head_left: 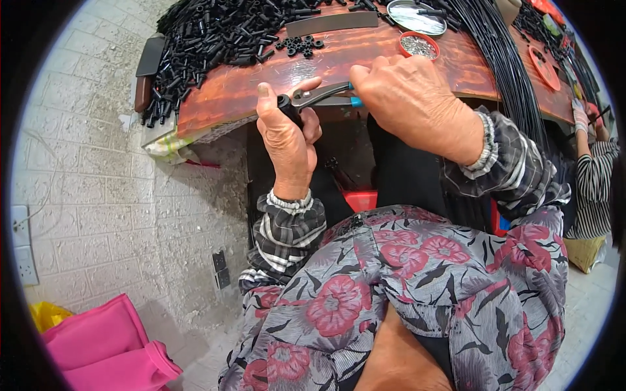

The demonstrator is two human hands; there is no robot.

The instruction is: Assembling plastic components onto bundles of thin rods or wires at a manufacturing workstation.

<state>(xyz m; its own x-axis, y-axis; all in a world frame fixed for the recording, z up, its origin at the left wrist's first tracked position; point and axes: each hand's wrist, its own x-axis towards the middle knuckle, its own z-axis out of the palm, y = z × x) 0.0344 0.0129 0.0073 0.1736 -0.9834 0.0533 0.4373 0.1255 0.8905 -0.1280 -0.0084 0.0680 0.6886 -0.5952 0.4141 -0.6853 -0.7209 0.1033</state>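
Above the near edge of the worktable, my left hand (287, 150) is closed around a short black tubular part (289, 107), its thumb pointing up. My right hand (417, 98) grips the blue-sleeved handles of a pair of pliers (323, 92). The jaws of the pliers meet the upper end of the black part, between the left thumb and fingers. My palms and fingers hide most of the handles and the lower end of the part.
On the reddish wooden table (218, 98) lie a heap of black tubular parts (228, 36), small black rings (301, 45), a red dish of metal bits (419, 45), a round tray (417, 18) and black cables (492, 52). A person in striped sleeves (596, 169) sits at right.
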